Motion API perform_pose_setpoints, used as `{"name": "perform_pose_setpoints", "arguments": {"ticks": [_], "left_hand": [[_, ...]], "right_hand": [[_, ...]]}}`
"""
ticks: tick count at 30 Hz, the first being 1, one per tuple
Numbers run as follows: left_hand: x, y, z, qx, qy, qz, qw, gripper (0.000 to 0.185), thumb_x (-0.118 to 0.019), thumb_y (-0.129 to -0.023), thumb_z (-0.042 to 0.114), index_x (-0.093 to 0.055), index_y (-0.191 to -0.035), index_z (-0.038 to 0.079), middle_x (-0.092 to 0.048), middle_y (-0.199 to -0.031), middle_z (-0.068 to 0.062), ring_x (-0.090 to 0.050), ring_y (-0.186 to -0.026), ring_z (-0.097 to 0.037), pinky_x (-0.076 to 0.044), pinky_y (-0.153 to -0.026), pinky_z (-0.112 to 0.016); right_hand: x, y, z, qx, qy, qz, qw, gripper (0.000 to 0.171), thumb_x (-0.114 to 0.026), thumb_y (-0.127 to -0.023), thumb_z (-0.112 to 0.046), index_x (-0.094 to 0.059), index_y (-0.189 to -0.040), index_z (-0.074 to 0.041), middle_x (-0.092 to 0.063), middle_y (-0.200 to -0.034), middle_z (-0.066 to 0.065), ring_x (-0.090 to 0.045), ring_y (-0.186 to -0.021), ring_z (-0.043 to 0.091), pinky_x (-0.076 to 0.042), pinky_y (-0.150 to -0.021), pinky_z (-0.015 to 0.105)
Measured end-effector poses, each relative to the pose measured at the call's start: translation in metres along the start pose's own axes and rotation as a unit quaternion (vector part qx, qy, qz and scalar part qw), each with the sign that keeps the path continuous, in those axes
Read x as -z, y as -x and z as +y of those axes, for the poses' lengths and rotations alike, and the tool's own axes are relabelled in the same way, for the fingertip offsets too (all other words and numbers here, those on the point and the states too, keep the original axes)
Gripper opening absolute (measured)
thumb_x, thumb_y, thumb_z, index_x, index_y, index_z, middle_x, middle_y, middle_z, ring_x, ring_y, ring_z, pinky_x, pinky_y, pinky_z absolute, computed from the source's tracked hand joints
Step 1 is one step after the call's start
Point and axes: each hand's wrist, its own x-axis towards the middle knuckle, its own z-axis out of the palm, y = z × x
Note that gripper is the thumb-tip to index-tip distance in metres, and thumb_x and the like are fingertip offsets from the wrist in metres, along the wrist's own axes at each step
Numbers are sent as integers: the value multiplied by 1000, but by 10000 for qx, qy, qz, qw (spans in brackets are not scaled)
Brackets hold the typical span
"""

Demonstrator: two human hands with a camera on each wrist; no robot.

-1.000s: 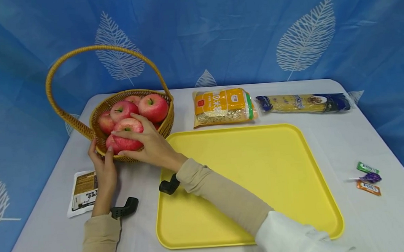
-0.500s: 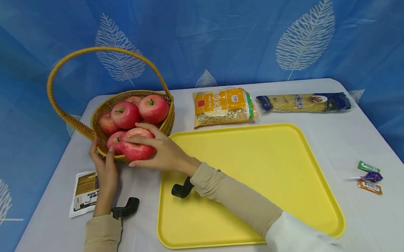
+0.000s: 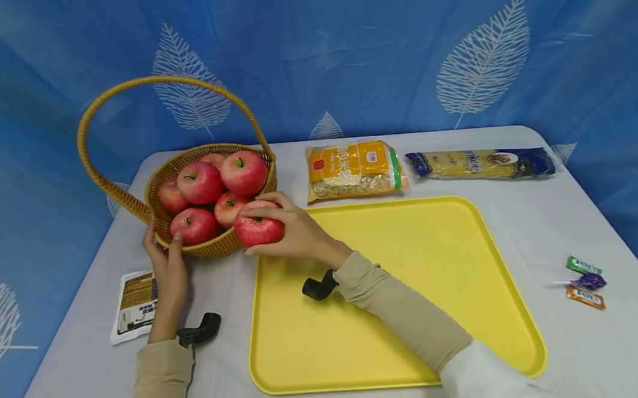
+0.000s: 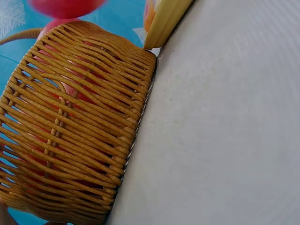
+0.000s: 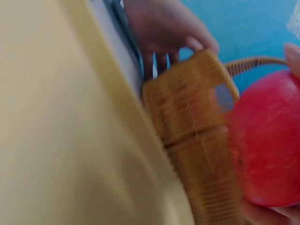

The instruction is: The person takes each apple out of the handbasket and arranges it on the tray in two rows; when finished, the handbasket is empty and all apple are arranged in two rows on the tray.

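Observation:
My right hand (image 3: 301, 233) grips a red apple (image 3: 257, 228) between thumb and fingers, beside the basket's right side and over the tray's near-left corner region in the head view. In the right wrist view this apple (image 5: 269, 140) fills the right edge. A woven basket (image 3: 215, 247) with a tall hoop handle holds several more apples (image 3: 199, 182). My left hand (image 3: 168, 273) holds the basket's front-left rim, its thumb over the edge and its fingers along the outer wall. The left wrist view is mostly the woven wall (image 4: 70, 131), with apples showing through the gaps.
A yellow tray (image 3: 388, 279) lies right of the basket. Behind it are an orange grain bag (image 3: 352, 170) and a spaghetti pack (image 3: 482, 164). A white-and-brown packet (image 3: 135, 308) sits left; a purple lollipop (image 3: 590, 281) and two wrapped candies (image 3: 583, 265) lie far right.
My right hand has lifted the apple out of the basket and carried it right, past the rim. Two apples beneath are uncovered. My left hand stays at the basket rim.

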Motion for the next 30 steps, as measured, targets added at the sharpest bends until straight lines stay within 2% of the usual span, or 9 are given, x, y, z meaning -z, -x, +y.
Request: {"name": "perform_pose_setpoints", "arguments": {"ticks": [8,14,19,23,30], "left_hand": [[1,2,2,15,-117,-2,9999,53,-37,-95,35,-12,-141,28,-10,-151,3,-12,-140,-13,-11,-115,-34],[0,3,1,-48,-66,-1,10000,53,-37,-95,35,-13,-141,28,-11,-150,3,-13,-140,-13,-13,-115,-35],[0,3,3,-4,-49,-56,10000,53,-37,-95,36,-11,-141,29,-10,-151,3,-12,-140,-13,-12,-115,-36],[0,3,2,-24,-75,-27,10000,53,-37,-95,36,-12,-141,28,-10,-151,3,-12,-140,-13,-12,-115,-35],[-2,2,2,-44,-36,-14,10000,53,-36,-95,33,-12,-142,26,-10,-151,3,-11,-140,-13,-10,-115,-34]], "right_hand": [[8,20,23,-737,231,-659,9948,56,-77,-67,-41,-57,-118,-31,-43,-122,-2,-46,-110,9,-47,-87,23],[3,25,28,-816,393,-769,9929,59,-75,-67,-45,-55,-120,-30,-42,-121,-2,-50,-107,11,-46,-88,25],[2,26,29,-838,538,-738,9923,65,-75,-66,-48,-51,-123,-29,-39,-121,-1,-50,-105,13,-47,-87,26],[2,27,28,-960,575,-917,9895,72,-75,-66,-49,-46,-129,-26,-35,-126,1,-50,-107,16,-47,-89,27],[6,27,27,-1262,674,-1323,9808,91,-68,-67,-59,-25,-142,-29,-27,-141,4,-47,-119,22,-44,-96,36]]}}
